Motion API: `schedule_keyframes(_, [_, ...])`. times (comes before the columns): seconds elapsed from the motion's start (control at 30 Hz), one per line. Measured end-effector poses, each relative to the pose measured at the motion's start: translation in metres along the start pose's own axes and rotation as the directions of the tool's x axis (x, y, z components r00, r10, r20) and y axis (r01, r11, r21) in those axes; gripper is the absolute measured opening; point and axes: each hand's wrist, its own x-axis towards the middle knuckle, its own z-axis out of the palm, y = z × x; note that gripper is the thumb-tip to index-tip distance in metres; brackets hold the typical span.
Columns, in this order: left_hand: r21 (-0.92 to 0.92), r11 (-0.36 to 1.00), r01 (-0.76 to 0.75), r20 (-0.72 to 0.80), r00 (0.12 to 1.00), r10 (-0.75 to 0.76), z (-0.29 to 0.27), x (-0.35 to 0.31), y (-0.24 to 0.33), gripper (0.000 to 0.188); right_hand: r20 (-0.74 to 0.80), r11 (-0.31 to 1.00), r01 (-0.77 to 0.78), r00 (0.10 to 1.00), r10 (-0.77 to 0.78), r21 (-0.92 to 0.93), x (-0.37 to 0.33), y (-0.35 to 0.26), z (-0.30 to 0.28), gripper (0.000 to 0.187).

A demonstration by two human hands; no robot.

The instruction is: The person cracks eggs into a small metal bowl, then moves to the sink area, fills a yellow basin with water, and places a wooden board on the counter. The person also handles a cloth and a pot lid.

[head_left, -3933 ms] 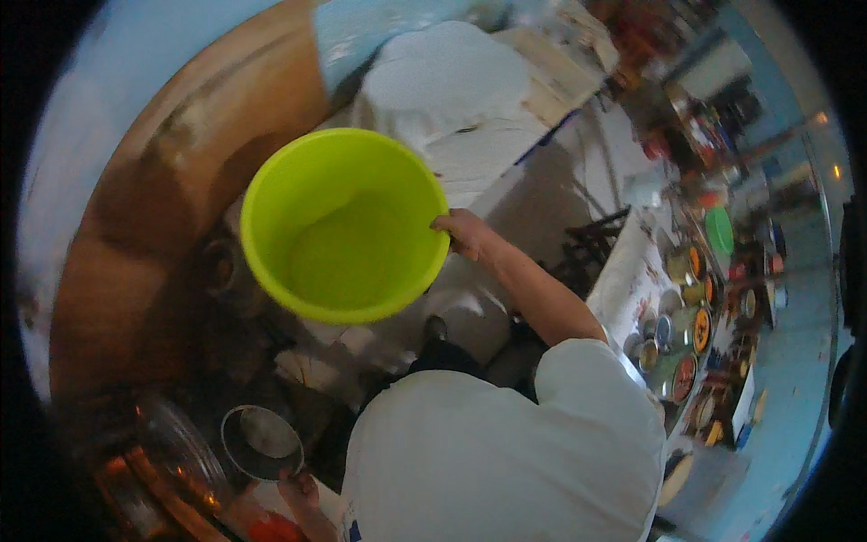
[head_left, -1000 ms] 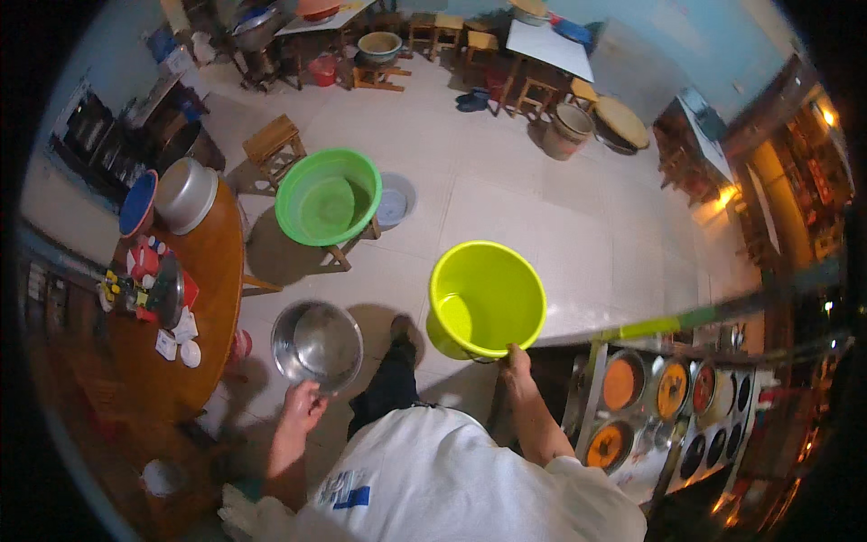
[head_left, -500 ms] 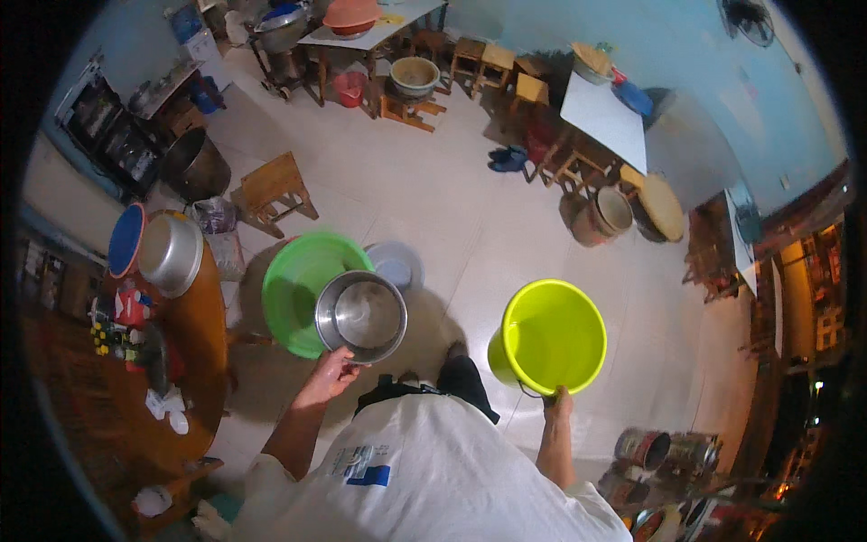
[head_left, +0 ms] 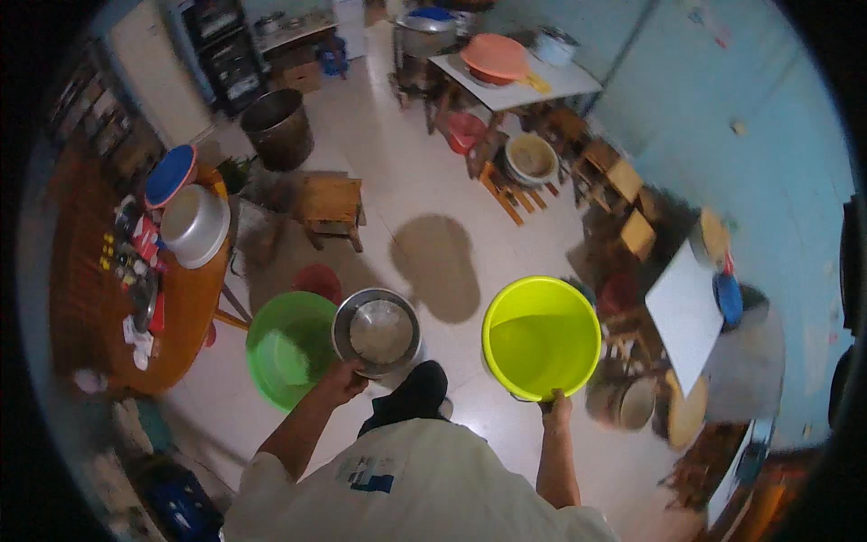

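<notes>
My left hand [head_left: 343,383] grips the near rim of a round stainless steel basin [head_left: 414,336], which hangs upright in front of my left leg. Whether anything lies on its pale bottom I cannot make out. On the right, my right hand [head_left: 556,408] is closed on the near rim of a bright yellow-green bucket [head_left: 542,357], its mouth facing up and its inside showing no contents. A large green plastic basin [head_left: 269,361] stands low to the left, partly hidden behind the steel basin.
An orange-brown round table [head_left: 185,357] at the left carries a large silver pot [head_left: 200,230]. Ahead are a wooden stool [head_left: 330,200], a dark tall pot [head_left: 278,135] and a red bucket [head_left: 316,280]. White-topped tables [head_left: 686,307], stools and a tub [head_left: 637,404] line the right wall.
My view has turned to the right and I have stepped, so the room has shifted in the picture. Both hands keep hold of the steel basin and the bucket.
</notes>
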Motion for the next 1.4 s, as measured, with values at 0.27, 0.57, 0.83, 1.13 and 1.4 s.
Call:
schedule_keyframes(0.27, [-0.176,0.982,-0.072,-0.019,0.997,0.070,0.062,0.099,0.106,0.017,0.049,0.948,-0.254,0.962,0.268,-0.191,0.225,-0.071,0.240,0.035])
schedule_keyframes(0.57, [-0.284,0.943,-0.172,-0.238,0.966,0.105,0.143,0.174,0.318,0.020,0.402,0.917,-0.235,0.843,0.357,-0.322,0.363,-0.104,0.534,0.041])
schedule_keyframes(0.83, [0.154,0.836,-0.527,-0.398,0.741,0.541,0.194,0.264,0.507,0.017,0.545,0.889,-0.210,0.725,0.421,-0.406,0.489,-0.093,0.804,0.045])
schedule_keyframes(1.13, [-0.212,0.887,-0.410,-0.492,0.829,0.266,0.161,0.387,0.706,0.009,0.523,0.792,-0.181,0.662,0.536,-0.584,0.612,-0.055,1.119,0.043])
schedule_keyframes(1.4, [-0.118,0.930,-0.349,-0.537,0.810,0.236,0.115,0.489,0.923,0.021,0.621,0.809,-0.171,0.558,0.550,-0.563,0.684,-0.022,1.370,0.041])
